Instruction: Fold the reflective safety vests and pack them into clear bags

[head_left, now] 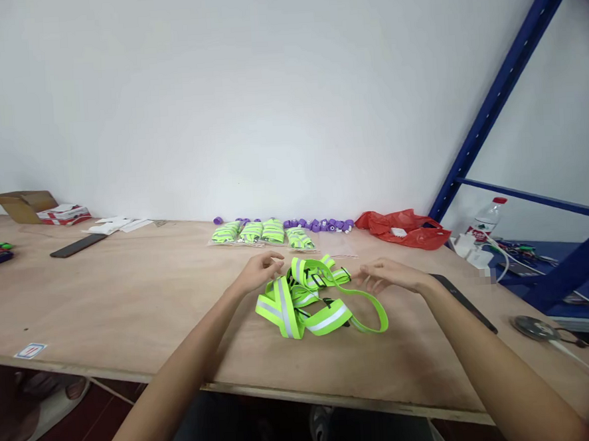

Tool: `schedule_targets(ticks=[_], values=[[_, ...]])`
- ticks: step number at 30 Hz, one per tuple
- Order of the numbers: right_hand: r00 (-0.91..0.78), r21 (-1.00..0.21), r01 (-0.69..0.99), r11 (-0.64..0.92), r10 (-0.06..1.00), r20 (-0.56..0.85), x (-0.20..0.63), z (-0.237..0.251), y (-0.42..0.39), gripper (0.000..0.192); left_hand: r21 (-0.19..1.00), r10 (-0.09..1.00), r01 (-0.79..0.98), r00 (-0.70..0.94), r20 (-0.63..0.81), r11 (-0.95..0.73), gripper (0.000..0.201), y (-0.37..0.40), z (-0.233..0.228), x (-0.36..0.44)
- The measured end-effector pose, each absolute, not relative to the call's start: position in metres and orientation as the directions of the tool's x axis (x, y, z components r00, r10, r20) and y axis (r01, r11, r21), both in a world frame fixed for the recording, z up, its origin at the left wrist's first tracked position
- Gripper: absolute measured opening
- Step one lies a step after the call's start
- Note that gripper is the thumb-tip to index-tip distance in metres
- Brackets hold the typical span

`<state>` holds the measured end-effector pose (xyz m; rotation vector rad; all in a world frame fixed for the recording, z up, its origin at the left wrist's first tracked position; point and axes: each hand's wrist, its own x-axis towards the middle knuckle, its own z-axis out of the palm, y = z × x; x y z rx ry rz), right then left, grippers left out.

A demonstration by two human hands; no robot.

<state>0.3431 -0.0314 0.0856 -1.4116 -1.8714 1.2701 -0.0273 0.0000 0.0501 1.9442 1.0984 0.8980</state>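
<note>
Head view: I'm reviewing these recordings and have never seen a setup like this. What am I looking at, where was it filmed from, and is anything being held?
There is no machine here: the arms belong to a person working bare-handed. The single picture comes from a camera worn on the person's head, looking forward and down, so the arms reach in from the bottom edge.

On the wooden table, a loose tangle of lime straps with silver stripes lies between the left hand and the right hand. Both hands are open, and neither clearly grips the straps; whether fingertips touch them is hard to tell.

Farther back are four clear packets of similar lime material, small purple items and a red plastic bag.
</note>
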Motion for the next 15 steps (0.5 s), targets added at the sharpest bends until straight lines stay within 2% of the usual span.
schedule_targets(ticks=[3, 6, 11, 15], values=[[-0.126, -0.862, 0.485, 0.151, 0.987, 0.102, 0.346, 0.069, -0.015, 0.048, 0.802, 0.902, 0.472, 0.391, 0.183, -0.367, 0.048, 0.007, 0.04, -0.029], [-0.06, -0.853, 0.473, 0.219, 0.974, 0.216, 0.334, 0.047, 0.0, 0.043, 0.78, 0.893, 0.506, 0.428, 0.143, -0.368, 0.046, 0.01, 0.033, -0.026], [-0.06, -0.854, 0.453, 0.257, 0.964, 0.259, 0.308, 0.012, 0.006, 0.041, 0.745, 0.853, 0.512, 0.501, 0.145, -0.427, 0.042, 0.01, 0.031, -0.03], [-0.134, -0.842, 0.458, 0.286, 0.958, 0.252, 0.305, -0.001, 0.006, 0.031, 0.799, 0.786, 0.409, 0.606, 0.123, -0.44, 0.031, 0.009, 0.033, -0.041]])
